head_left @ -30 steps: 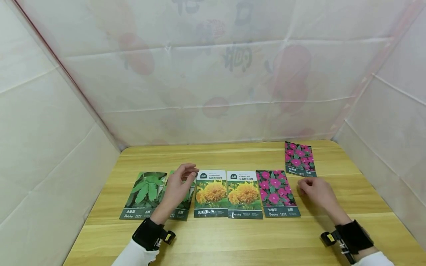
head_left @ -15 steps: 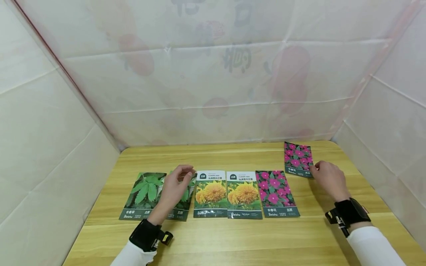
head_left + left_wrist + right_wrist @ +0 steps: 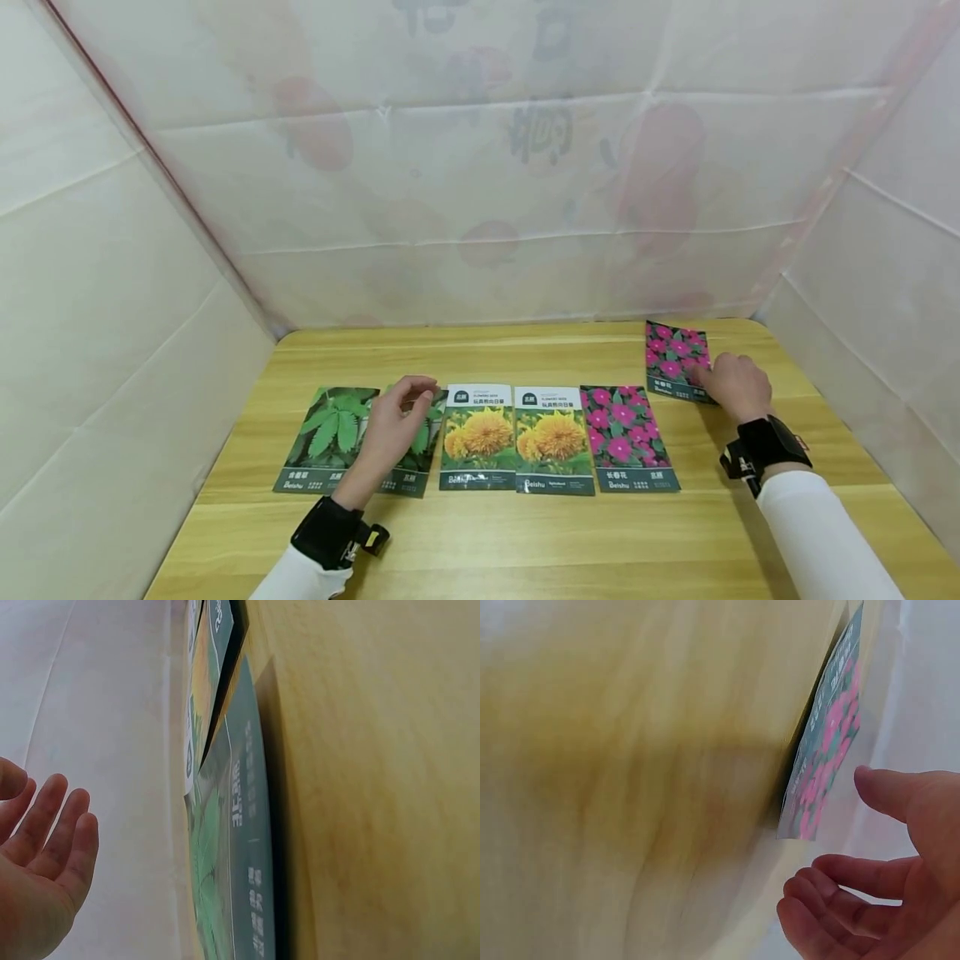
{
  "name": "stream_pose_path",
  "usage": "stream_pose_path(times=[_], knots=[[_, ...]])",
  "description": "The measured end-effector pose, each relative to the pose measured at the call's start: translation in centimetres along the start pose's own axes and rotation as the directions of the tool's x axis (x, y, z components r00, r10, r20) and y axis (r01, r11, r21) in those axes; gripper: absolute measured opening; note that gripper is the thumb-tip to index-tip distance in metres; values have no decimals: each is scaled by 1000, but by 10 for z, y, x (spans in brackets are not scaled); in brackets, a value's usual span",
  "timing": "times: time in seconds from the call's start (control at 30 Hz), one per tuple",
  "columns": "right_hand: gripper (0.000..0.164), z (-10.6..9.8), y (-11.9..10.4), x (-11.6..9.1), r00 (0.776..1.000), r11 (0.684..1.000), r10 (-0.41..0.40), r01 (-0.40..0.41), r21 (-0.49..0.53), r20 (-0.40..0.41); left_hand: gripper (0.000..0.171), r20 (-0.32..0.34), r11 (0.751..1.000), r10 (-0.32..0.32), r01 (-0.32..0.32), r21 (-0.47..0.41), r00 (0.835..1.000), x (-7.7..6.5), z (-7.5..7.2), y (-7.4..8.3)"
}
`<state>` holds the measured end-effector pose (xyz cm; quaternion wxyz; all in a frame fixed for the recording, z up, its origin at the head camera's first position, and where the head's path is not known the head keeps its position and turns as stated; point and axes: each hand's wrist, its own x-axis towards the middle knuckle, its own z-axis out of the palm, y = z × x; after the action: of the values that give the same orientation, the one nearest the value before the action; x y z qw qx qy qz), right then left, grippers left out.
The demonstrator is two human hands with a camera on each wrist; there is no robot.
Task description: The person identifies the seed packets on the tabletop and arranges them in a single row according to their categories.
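Note:
Over the right part of the second green-leaf seed packet (image 3: 408, 465) hovers my left hand (image 3: 392, 421), fingers loosely bent and holding nothing; the left wrist view shows its fingers (image 3: 56, 840) apart from the packets. My right hand (image 3: 738, 389) is at the right edge of a pink-flower seed packet (image 3: 671, 354) lying askew at the back right. In the right wrist view the thumb (image 3: 889, 791) reaches out over that packet and the other fingers are bent, with a gap between them and nothing gripped. The hand covers part of the packet's right side in the head view.
In a row lie the first green-leaf packet (image 3: 330, 429), two yellow-flower packets (image 3: 483, 437) and another pink-flower packet (image 3: 628, 437). The wooden table (image 3: 525, 542) is enclosed by pale fabric walls (image 3: 450, 208) at the back and sides.
My right hand has moved from in front of the back-right pink-flower packet to its right edge, thumb now over it. My left hand and the row have hardly moved.

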<state>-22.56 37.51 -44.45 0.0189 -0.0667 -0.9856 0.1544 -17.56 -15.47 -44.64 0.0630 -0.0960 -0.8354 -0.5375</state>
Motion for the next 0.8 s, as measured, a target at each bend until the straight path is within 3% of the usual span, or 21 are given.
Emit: stream_pose_path(times=[0.23, 0.3, 0.37, 0.47, 0.53, 0.63, 0.8], knots=[[58, 0, 6, 9, 995, 998, 58, -57, -20, 78, 20, -55, 999, 36, -34, 38, 998, -4, -3, -1], [58, 1, 6, 11, 993, 997, 70, -68, -26, 97, 22, -69, 997, 68, -65, 35, 995, -4, -3, -12], [58, 2, 7, 13, 990, 996, 82, -80, -26, 114, 26, -87, 992, 119, -114, 62, 989, -1, 0, -38], [57, 5, 8, 16, 987, 995, 96, -93, -28, 132, 31, -95, 988, 136, -127, 90, 986, 6, 3, -82], [57, 7, 9, 19, 983, 993, 115, -113, -27, 140, 33, -101, 987, 122, -110, 115, 987, 9, 5, -101], [58, 9, 9, 21, 980, 990, 143, -140, -30, 141, 32, -97, 993, 84, -75, 92, 992, 11, 4, -105], [58, 9, 8, 22, 979, 987, 161, -159, -25, 121, 32, -102, 990, 123, -115, 76, 987, 9, 1, -91]])
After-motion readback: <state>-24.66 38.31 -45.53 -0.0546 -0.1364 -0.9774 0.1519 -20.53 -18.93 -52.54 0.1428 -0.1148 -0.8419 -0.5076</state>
